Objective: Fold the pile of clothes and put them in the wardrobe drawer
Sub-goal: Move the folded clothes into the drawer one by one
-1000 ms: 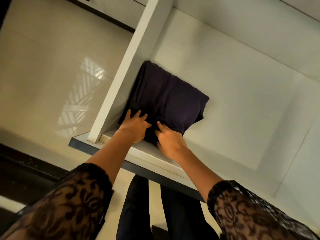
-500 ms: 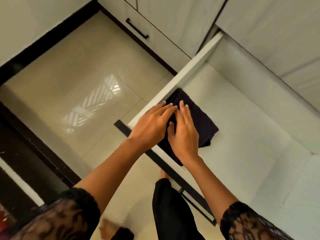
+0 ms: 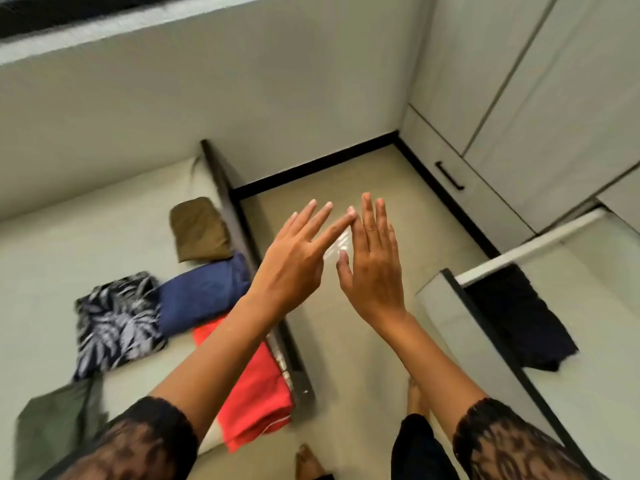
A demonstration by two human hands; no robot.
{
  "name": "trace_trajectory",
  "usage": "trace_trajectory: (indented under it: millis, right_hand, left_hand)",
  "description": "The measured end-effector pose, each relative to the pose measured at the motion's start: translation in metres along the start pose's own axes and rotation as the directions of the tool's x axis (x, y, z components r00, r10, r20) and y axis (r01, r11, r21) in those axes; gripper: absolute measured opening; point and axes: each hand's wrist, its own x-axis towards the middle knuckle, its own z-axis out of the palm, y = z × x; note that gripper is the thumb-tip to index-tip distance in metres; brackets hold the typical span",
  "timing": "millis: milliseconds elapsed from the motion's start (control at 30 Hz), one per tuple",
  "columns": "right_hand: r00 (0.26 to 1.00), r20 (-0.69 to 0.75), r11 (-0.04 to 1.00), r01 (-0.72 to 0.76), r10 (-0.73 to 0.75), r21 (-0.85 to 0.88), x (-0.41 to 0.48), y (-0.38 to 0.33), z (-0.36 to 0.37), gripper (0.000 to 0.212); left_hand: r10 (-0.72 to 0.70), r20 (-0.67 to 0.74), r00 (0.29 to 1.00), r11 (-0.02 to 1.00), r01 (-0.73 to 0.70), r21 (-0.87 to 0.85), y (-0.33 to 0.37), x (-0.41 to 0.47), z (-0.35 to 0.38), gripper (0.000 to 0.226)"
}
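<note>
A folded dark navy garment [image 3: 516,320] lies in the near left corner of the open white wardrobe drawer [image 3: 519,258] at the right. My left hand [image 3: 298,261] and my right hand [image 3: 372,261] hover over the floor between bed and drawer, fingers straight, holding nothing, fingertips almost touching. On the bed [image 3: 52,258] at the left lie folded clothes: an olive-brown one [image 3: 199,230], a blue one [image 3: 204,292], a red one [image 3: 256,386], a black-and-white leaf-print one [image 3: 116,323] and a grey-green one [image 3: 55,420].
The bed's dark frame edge [image 3: 239,216] runs between the clothes and the beige tiled floor [image 3: 346,174]. Closed wardrobe doors and a drawer with a black handle [image 3: 449,175] stand at the right. My bare feet [image 3: 415,396] are on the floor below.
Both hands lifted off the dark garment and out of the drawer, and my view swung left, bringing the bed with its folded clothes into sight.
</note>
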Motion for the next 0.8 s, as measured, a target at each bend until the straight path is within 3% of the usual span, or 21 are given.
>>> trace_trajectory:
  millis: [133,267,333,400,500,567,733,800]
  right_hand:
    - [0.979,0.098,0.982,0.173,-0.180,0.072,-0.015,-0.087,0.036,0.077]
    - [0.942,0.227,0.968,0.230,-0.247,0.101,-0.051,-0.119,0.092,0.090]
    - [0.892,0.343,0.955,0.280,-0.296,0.095,-0.080,-0.123,0.127,0.099]
    - [0.796,0.426,0.894,0.442,-0.430,0.076,-0.107,-0.119,0.159,0.097]
    - [0.539,0.428,0.640,0.757,-0.726,0.132,-0.132,-0.106,0.209,0.062]
    - [0.339,0.462,0.448,0.881,-0.820,0.149,-0.131,-0.102,0.235,0.057]
    - [-0.072,0.492,0.005,0.988,-0.868,0.153,-0.114,-0.114,0.292,0.065]
    - [-0.246,0.517,-0.187,0.968,-0.820,0.166,-0.106,-0.127,0.311,0.090]
  left_hand:
    - [-0.216,-0.021,0.976,0.976,0.217,0.024,-0.055,-0.093,-0.034,0.086]
    - [-0.405,0.019,0.914,0.911,0.402,0.095,-0.090,-0.180,-0.012,0.090]
    - [-0.500,0.087,0.862,0.862,0.485,0.150,-0.100,-0.221,0.011,0.099]
    - [-0.579,0.148,0.802,0.811,0.549,0.201,-0.104,-0.258,0.040,0.105]
    - [-0.730,0.176,0.661,0.683,0.693,0.231,-0.107,-0.302,0.090,0.105]
    - [-0.823,0.168,0.543,0.568,0.782,0.255,-0.103,-0.319,0.121,0.104]
    - [-0.978,0.166,0.129,0.152,0.979,0.138,-0.092,-0.322,0.182,0.102]
    - [-0.983,0.178,0.047,0.063,0.994,0.088,-0.094,-0.322,0.202,0.101]
